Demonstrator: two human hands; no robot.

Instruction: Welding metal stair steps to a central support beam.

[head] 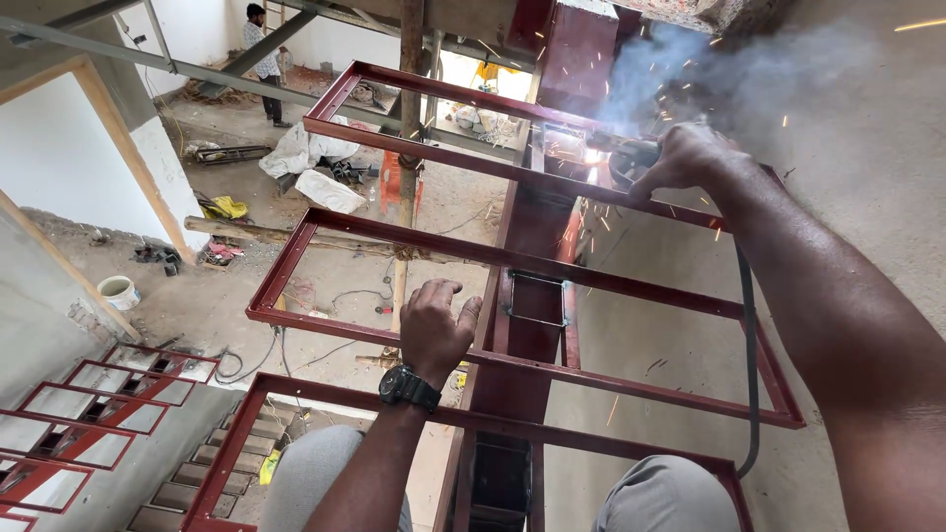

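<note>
I look down from high on a red-painted steel stair frame point(325, 222) made of open rectangular step frames on a central beam point(537, 246). My left hand point(436, 330), with a black watch at the wrist, rests on the bar of one step frame and grips its edge. My right hand point(685, 158) reaches forward and is closed on a dark power tool point(621, 153) pressed against a far step frame. Bright sparks point(591, 158) and bluish smoke point(680, 59) come off that spot. A black cable point(751, 365) hangs from the tool along my right arm.
Far below lies a dusty concrete floor point(246, 286) with white sacks point(305, 158), a white bucket point(118, 292), scrap and cables. Another person point(261, 59) stands at the far back. More red step frames point(89, 414) descend at lower left. A grey wall point(857, 148) is on the right.
</note>
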